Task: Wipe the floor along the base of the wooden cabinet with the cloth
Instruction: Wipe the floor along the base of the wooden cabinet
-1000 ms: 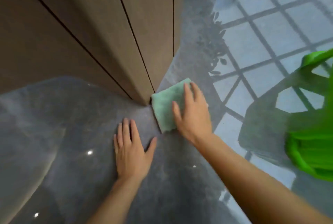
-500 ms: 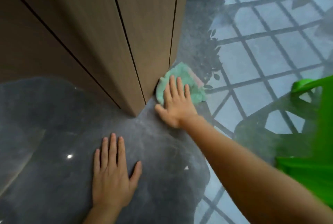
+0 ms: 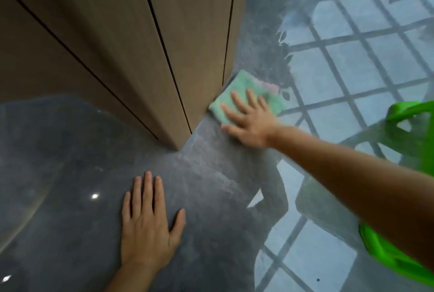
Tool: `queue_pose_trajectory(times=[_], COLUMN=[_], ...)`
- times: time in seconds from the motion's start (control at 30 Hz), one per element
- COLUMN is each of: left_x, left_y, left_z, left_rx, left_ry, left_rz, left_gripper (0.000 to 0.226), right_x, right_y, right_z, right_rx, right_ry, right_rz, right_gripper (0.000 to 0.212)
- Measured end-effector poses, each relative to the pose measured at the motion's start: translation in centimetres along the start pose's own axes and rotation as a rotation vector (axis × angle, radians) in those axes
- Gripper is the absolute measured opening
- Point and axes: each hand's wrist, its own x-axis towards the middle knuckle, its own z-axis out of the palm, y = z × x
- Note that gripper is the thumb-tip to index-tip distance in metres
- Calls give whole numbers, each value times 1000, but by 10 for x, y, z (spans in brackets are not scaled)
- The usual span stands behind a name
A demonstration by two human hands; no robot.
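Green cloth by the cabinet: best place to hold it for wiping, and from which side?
Press the green cloth flat from above, as the right hand does. It lies flat on the floor against the cabinet base, so come from the open side.

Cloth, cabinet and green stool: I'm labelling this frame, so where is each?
Cloth [image 3: 237,90]: head view, on its bare far corner.
Cabinet [image 3: 192,40]: head view, on the right-hand door panel.
Green stool [image 3: 404,109]: head view, on its top rim.
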Motion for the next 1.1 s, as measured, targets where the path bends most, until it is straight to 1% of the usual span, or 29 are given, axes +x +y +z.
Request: queue_pose_trajectory(times=[0.07, 0.1, 0.13, 0.17, 0.2, 0.23, 0.27, 0.3, 0.33, 0.37, 0.4, 0.43, 0.47, 0.5, 0.57, 0.6, 0.63, 0.67, 0.7, 0.73, 0.77, 0.8, 0.83, 0.87, 0.9, 0.97, 1.03, 1.1], left_x=[0, 0, -1, -1, 0, 2, 2, 2, 1, 1, 2, 3, 2, 1, 0, 0, 1, 1, 2, 1, 1, 0, 0, 0, 1, 1, 2, -1], left_y=[1, -1, -4, -5, -6, -6, -6, -7, -7, -7, -7, -8, -8, -8, -7, -8, -8, -9, -11, -11, -12, -11, -10, -9, -9, -8, -8, -7], left_z=[-3, -1, 1, 4, 5, 6, 7, 10, 12, 13, 12, 12, 11, 10, 8, 8, 8, 9, 10, 10, 9, 8, 7, 6, 4, 1, -2, -8], left_rx=[-10, -3, 3, 0, -13, -21, -18, -14, -19, -29, -35, -32, -32, -40, -47, -48, -57, -67, -71, -66, -62, -67, -78, -85, -88, -111, -139, -143], left_ry=[-7, -4, 3, 14, 35, 57, 67, 66, 67, 78, 89, 91, 90, 86, 86, 86, 79, 72, 64, 44, 12, -10, -10, -8, -23, -44, -64, -102], left_rz=[18, 30, 42, 59, 68, 60, 48, 41, 40, 40, 42, 40, 36, 35, 41, 39, 43, 49, 45, 34, 30, 31, 25, 19, 15, 1, -3, 33], left_gripper=[93, 97, 99, 99, 96, 93, 91, 90, 90, 91, 91, 90, 90, 90, 90, 90, 91, 92, 94, 95, 96, 97, 97, 98, 98, 99, 101, 103], right_x=[-64, -88, -94, -86, -66, -40, -13, 11, 29, 41, 41, 38, 27, 12, -36, -49, -47, -31, -7, 15, 30, 39, 42, 40, 35, 13, -30, -61], right_y=[-72, -94, -94, -79, -57, -34, -5, 31, 67, 90, 93, 84, 60, 29, -37, -49, -43, -28, -6, 15, 35, 50, 53, 45, 29, -19, -66, -80], right_z=[59, 74, 77, 68, 53, 31, 7, -20, -47, -63, -69, -63, -51, -26, 32, 41, 36, 24, 10, -5, -19, -29, -31, -25, -15, 19, 61, 84], right_rx=[-59, -105, -126, -149, -185, -204, -125, 25, 152, 168, 81, -2, -61, -89, -191, -231, -269, -288, -276, -214, -83, 57, 131, 161, 168, 92, -26, -70], right_ry=[-19, -34, -76, -106, -61, -15, 37, 73, 70, 63, 0, -67, -102, -99, -134, -178, -181, -131, -92, -64, -12, 31, 66, 76, 75, 95, 129, 155], right_rz=[-475, -636, -735, -809, -793, -666, -438, -129, 159, 328, 346, 273, 129, -73, -568, -734, -815, -764, -590, -345, -48, 196, 331, 391, 386, 234, 42, -35], right_gripper=[66, 65, 63, 61, 61, 60, 59, 56, 53, 51, 53, 56, 61, 66, 74, 74, 72, 69, 65, 62, 60, 60, 62, 66, 72, 79, 77, 73])
